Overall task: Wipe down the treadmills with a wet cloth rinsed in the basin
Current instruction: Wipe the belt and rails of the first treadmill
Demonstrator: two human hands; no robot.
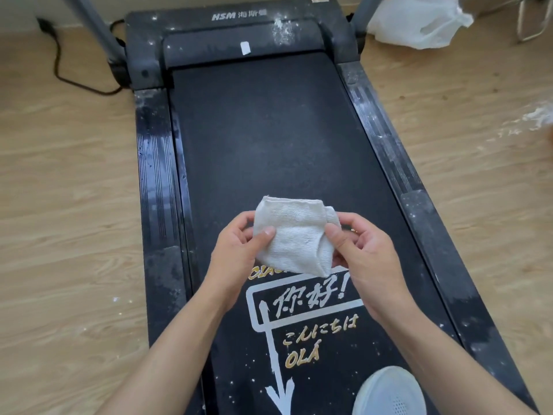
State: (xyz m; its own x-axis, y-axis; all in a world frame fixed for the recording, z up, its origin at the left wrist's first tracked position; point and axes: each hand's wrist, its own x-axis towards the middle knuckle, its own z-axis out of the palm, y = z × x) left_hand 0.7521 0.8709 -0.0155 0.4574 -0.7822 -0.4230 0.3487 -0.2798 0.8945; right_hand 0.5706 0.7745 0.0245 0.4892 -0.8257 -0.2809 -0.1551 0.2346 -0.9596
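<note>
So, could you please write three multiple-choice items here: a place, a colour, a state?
1. Where is the plastic bag? A on the floor beside the treadmill; B on the belt; C in a hand.
2. The cloth is: A blue; B white; C red.
3. The cloth is: A lying on the belt; B gripped by both hands; C draped over a rail.
Key: A, it sits on the floor; B, pale towelling; B, left hand and right hand pinch it.
</note>
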